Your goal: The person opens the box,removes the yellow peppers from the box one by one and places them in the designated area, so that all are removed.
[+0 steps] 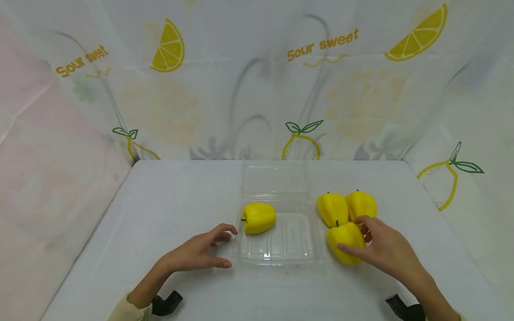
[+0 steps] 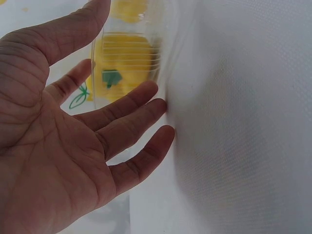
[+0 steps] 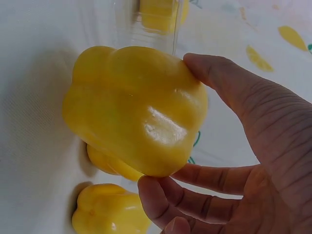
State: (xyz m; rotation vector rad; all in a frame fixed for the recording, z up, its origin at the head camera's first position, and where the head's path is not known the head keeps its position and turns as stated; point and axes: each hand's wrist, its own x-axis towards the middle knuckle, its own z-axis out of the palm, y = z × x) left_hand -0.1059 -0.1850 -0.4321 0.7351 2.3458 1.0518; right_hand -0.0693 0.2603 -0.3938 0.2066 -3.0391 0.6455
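Note:
My right hand (image 1: 387,247) holds the front yellow bell pepper (image 1: 344,243) between thumb and fingertips. In the right wrist view that bell pepper (image 3: 134,109) fills the middle, the thumb on one side and the fingers on the other. Behind it sit two more yellow bell peppers, one at the left (image 1: 332,208) and one at the right (image 1: 362,204). A clear plastic clamshell box (image 1: 293,240) lies with its lid folded back, one yellow bell pepper (image 1: 260,218) on its side within. Beside the box's left edge, my left hand (image 1: 201,252) has loosely bent fingers around nothing.
The box's clear lid (image 1: 276,179) lies flat toward the back of the white table (image 1: 180,191). Lemon-printed cloth (image 1: 241,89) rises behind the table and along both sides. Black curved pieces show by the left wrist (image 1: 166,304) and the right wrist (image 1: 403,308).

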